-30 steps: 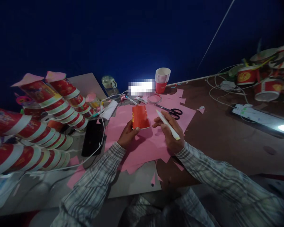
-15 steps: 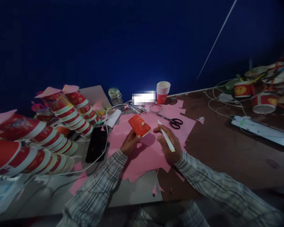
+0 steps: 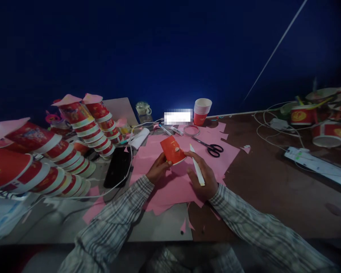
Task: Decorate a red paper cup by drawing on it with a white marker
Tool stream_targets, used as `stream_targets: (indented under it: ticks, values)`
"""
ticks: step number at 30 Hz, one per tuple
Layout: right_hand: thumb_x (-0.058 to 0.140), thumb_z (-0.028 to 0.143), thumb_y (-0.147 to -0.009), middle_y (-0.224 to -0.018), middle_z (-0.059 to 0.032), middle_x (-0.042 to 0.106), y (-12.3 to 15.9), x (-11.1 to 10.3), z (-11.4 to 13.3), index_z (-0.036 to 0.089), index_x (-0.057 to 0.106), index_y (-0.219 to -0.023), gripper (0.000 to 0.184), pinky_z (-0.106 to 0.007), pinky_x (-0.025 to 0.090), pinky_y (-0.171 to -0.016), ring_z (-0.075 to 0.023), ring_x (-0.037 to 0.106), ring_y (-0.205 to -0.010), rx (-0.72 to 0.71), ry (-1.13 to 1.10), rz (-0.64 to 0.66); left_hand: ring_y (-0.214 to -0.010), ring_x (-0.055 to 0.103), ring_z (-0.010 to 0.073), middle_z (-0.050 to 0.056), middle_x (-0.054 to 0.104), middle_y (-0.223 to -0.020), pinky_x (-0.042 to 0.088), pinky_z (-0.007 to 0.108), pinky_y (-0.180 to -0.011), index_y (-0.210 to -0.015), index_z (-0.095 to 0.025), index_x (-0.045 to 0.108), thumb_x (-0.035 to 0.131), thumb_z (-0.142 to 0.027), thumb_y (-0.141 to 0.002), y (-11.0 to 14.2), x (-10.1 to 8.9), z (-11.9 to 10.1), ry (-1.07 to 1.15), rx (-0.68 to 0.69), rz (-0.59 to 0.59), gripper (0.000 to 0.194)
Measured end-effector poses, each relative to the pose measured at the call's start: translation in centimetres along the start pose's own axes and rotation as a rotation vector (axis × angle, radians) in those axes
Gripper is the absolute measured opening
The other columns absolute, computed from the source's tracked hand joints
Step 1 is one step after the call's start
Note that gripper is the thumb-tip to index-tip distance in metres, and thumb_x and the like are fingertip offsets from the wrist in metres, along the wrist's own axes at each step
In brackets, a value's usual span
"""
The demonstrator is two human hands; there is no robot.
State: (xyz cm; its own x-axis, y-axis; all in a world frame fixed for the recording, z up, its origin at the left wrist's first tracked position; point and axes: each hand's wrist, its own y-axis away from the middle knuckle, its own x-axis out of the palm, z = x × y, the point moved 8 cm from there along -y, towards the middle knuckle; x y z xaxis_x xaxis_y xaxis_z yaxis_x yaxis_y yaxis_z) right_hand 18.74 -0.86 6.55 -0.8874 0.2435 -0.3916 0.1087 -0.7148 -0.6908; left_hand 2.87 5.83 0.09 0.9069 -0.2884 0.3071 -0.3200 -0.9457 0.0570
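Observation:
My left hand [image 3: 160, 168] grips a red paper cup [image 3: 170, 147] near its rim. The cup is tilted on its side, and its white rim faces down toward the right. Across from it, my right hand [image 3: 204, 175] is closed around a slim white tube with a pointed tip [image 3: 197, 167]; its narrow tip points up and away. One finger of the right hand reaches to the cup's rim and seems to touch it. Both hands are above pink paper sheets [image 3: 159, 193] with ragged cut edges. Black-handled scissors [image 3: 214, 149] lie just beyond my right hand.
Stacked decorated cups [image 3: 82, 125] with pink paper tops crowd the left, beside a black phone [image 3: 118, 167] and a white cable. Nested red cups [image 3: 202, 112] and a glass jar [image 3: 143, 112] stand at the back. On the right are a lit white strip [image 3: 318, 163] and more cups [image 3: 328, 133].
My right hand has come closer to the cup, a finger now at its rim. The cup stays in my left hand. The whole view has shifted slightly.

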Motion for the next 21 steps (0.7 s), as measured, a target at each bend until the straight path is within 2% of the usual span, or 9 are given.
stream_targets:
  ticks: [3, 6, 9, 14, 21]
  values:
    - [0.053, 0.028, -0.098, -0.138, -0.0151, 0.063, 0.03, -0.03, -0.03, 0.022, 0.045, -0.146, 0.049, -0.05, 0.056, -0.107, -0.029, 0.062, -0.13, -0.008, -0.001, 0.0, -0.112, 0.061, 0.0264, 0.006, 0.069, -0.125, 0.052, 0.04, -0.091, -0.119, -0.029, 0.07, 0.083, -0.041, -0.069, -0.06, 0.55, -0.41, 0.039, 0.024, 0.038, 0.053]
    - [0.054, 0.028, -0.098, -0.138, -0.0155, 0.063, 0.03, 0.1, 0.09, 0.022, 0.045, -0.147, 0.05, -0.05, 0.055, -0.107, -0.0291, 0.061, -0.13, -0.021, 0.018, 0.019, -0.119, 0.06, 0.0287, 0.006, 0.069, -0.129, 0.052, 0.042, -0.095, -0.118, -0.029, 0.07, 0.084, -0.041, -0.068, -0.07, 0.78, -0.7, 0.056, 0.029, 0.057, 0.054]
    - [0.054, 0.028, -0.097, -0.138, -0.0156, 0.062, 0.06, 0.16, 0.12, 0.022, 0.045, -0.147, 0.051, -0.051, 0.055, -0.107, -0.029, 0.061, -0.13, -0.024, 0.027, 0.023, -0.117, 0.061, 0.0274, 0.006, 0.066, -0.134, 0.054, 0.039, -0.088, -0.122, -0.029, 0.068, 0.082, -0.04, -0.07, -0.01, 0.62, -0.41, 0.043, -0.01, 0.048, 0.055]
    - [0.054, 0.026, -0.097, -0.138, -0.0159, 0.063, 0.09, 0.15, 0.23, 0.021, 0.045, -0.146, 0.051, -0.05, 0.055, -0.108, -0.0291, 0.061, -0.13, -0.043, 0.029, 0.017, -0.107, 0.063, 0.0232, 0.006, 0.067, -0.13, 0.053, 0.031, -0.078, -0.12, -0.026, 0.067, 0.08, -0.034, -0.07, 0.03, 0.75, -0.02, 0.089, -0.04, 0.055, 0.053]
    - [0.054, 0.023, -0.096, -0.137, -0.0153, 0.064, -0.04, -0.39, 0.86, 0.021, 0.046, -0.147, 0.052, -0.049, 0.056, -0.107, -0.0291, 0.062, -0.129, -0.077, 0.009, -0.004, -0.09, 0.061, 0.0156, 0.004, 0.069, -0.122, 0.045, 0.022, -0.064, -0.123, -0.027, 0.065, 0.079, -0.027, -0.066, -0.06, 0.49, 0.09, 0.134, -0.068, -0.001, 0.058]
